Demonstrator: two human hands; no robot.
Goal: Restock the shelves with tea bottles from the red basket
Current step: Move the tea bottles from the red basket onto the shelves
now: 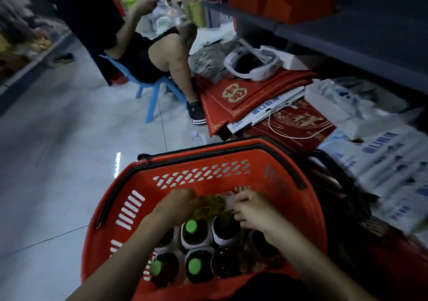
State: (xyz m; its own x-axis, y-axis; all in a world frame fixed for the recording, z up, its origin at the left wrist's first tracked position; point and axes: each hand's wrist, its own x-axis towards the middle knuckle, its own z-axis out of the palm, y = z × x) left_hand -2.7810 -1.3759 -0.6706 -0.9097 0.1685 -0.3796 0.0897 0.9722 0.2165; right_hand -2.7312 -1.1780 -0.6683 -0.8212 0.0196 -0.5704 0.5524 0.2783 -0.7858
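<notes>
Tea bottles (194,267) stand upright in the red basket (203,178) on the floor (several show green caps). Above them the left hand (178,202) and right hand (251,210) both have their grip closed on a crumpled yellowish wrapper (208,205). Beyond lie red gift bags (234,96), and farther off someone sits on a blue chair (150,92).

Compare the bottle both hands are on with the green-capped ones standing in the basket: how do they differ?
The held bottle lies tilted at the far end of the red basket, between left hand and right hand; the green-capped bottles stand upright, untouched. Its contents look yellowish, theirs dark. All sit inside the basket.
</notes>
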